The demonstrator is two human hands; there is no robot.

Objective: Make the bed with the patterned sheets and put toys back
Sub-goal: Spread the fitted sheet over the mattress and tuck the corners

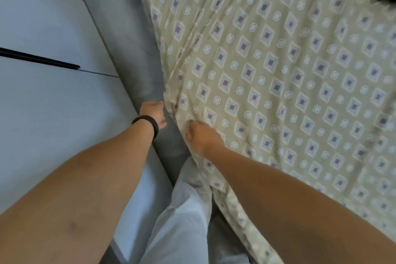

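I see the patterned sheet [267,75] spread over the bed. My right hand [201,135] pinches its bunched edge; my left hand [153,112] curls there beside the grey bed frame [137,49].

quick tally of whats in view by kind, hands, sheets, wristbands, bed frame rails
hands: 2, the left hand at the rail and sheet edge, the right hand gripping the fabric
patterned sheet: 1
black wristband: 1, on the left wrist
grey bed frame rail: 1
total: 5
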